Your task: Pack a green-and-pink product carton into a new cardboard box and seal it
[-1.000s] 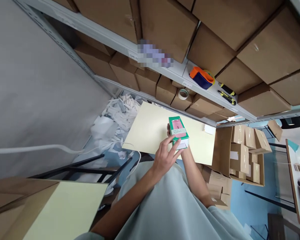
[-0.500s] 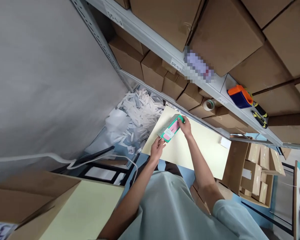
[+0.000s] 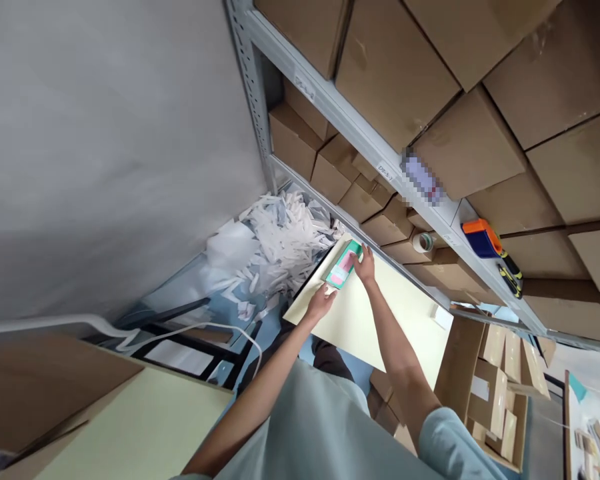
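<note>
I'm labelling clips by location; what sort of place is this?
Probably a stockroom or packing area: cardboard boxes crowd a metal shelf, with a tape roll nearby.

The location is a storage and packing area. Metal shelving point(image 3: 345, 129) with coded labels point(image 3: 385, 172) carries stacked cartons point(image 3: 395, 73), a tape roll point(image 3: 417, 243) and utility knives point(image 3: 509, 282). An open box point(image 3: 464, 353) of smaller packages point(image 3: 489, 403) adjoins the worktable point(image 3: 423, 327).
</note>
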The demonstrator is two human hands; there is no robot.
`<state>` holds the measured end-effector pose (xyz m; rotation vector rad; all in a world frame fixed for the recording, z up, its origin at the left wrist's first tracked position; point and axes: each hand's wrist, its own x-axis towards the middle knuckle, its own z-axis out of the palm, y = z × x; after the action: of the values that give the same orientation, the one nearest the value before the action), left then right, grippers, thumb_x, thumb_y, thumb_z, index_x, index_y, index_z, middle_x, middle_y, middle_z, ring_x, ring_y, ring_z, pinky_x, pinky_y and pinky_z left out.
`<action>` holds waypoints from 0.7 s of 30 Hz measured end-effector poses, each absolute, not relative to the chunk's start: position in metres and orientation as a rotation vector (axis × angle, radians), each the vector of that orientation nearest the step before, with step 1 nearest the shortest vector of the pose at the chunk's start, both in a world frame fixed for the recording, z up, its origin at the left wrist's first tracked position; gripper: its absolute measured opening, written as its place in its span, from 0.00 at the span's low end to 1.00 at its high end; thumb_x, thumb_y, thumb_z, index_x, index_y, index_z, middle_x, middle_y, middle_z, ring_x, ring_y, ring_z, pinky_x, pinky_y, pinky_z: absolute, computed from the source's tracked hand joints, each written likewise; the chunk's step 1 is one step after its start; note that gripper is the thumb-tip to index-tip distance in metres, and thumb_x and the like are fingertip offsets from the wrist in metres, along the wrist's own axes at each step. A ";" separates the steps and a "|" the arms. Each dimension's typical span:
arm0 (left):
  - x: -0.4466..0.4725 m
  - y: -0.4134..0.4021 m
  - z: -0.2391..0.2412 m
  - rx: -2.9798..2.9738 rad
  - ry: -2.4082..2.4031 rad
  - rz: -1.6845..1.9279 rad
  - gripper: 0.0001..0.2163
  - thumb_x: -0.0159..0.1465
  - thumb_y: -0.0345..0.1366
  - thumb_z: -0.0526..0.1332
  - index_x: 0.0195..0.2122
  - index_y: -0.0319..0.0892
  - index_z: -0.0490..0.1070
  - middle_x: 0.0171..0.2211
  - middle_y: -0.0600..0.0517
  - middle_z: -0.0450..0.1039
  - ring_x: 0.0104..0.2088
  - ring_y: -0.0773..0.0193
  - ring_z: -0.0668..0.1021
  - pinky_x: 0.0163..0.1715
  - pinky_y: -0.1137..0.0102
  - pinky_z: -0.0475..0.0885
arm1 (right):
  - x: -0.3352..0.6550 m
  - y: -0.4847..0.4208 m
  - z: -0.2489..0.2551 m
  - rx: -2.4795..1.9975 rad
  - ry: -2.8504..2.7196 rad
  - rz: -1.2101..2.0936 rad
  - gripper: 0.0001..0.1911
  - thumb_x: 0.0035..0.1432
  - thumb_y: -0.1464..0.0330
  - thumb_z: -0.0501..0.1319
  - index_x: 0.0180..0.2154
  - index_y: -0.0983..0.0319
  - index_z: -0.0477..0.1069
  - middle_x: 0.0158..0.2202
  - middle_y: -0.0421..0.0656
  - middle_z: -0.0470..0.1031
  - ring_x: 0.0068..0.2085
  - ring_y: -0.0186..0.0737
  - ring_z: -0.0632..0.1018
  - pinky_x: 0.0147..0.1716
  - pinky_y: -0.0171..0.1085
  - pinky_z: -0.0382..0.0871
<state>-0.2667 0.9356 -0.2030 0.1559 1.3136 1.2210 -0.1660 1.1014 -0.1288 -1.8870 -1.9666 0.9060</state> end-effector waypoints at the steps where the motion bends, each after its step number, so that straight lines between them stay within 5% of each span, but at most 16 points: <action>1: -0.270 0.932 -0.200 0.152 1.356 1.228 0.24 0.50 0.46 0.81 0.41 0.46 0.71 0.50 0.40 0.81 0.54 0.42 0.82 0.56 0.55 0.74 | -0.162 1.093 -0.122 -1.877 -1.966 0.883 0.36 0.68 0.53 0.61 0.68 0.68 0.70 0.76 0.67 0.63 0.78 0.62 0.63 0.77 0.60 0.57; 7: -0.280 0.893 -0.161 0.151 1.533 1.412 0.17 0.58 0.41 0.74 0.46 0.44 0.75 0.58 0.38 0.78 0.64 0.41 0.76 0.62 0.57 0.69 | -0.125 1.031 -0.086 -1.636 -1.893 0.880 0.42 0.66 0.42 0.61 0.70 0.61 0.68 0.74 0.62 0.67 0.76 0.58 0.67 0.73 0.62 0.64; 12: -0.283 0.848 -0.118 0.177 1.675 1.651 0.16 0.55 0.42 0.77 0.44 0.47 0.79 0.51 0.45 0.81 0.61 0.44 0.78 0.67 0.53 0.67 | -0.111 0.974 -0.065 -1.508 -1.888 1.081 0.49 0.63 0.38 0.61 0.74 0.61 0.65 0.75 0.63 0.66 0.72 0.62 0.74 0.68 0.62 0.71; 16: -0.288 0.789 -0.088 0.208 1.822 1.804 0.11 0.58 0.43 0.76 0.37 0.47 0.81 0.49 0.44 0.83 0.60 0.45 0.79 0.68 0.52 0.66 | -0.124 0.919 -0.042 -1.259 -2.051 1.281 0.48 0.65 0.40 0.63 0.76 0.59 0.65 0.77 0.60 0.65 0.74 0.62 0.72 0.71 0.61 0.70; 21: -0.271 0.689 -0.064 0.075 2.021 1.924 0.10 0.61 0.46 0.74 0.35 0.46 0.80 0.59 0.39 0.81 0.67 0.42 0.76 0.72 0.49 0.62 | -0.131 0.846 -0.023 -0.869 -2.238 1.578 0.45 0.67 0.43 0.66 0.76 0.59 0.65 0.77 0.56 0.66 0.76 0.60 0.68 0.75 0.61 0.64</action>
<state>-0.2709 0.6891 -0.0640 0.0749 2.0209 1.9236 -0.1306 0.8459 -0.0226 -0.8687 -2.2377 1.5777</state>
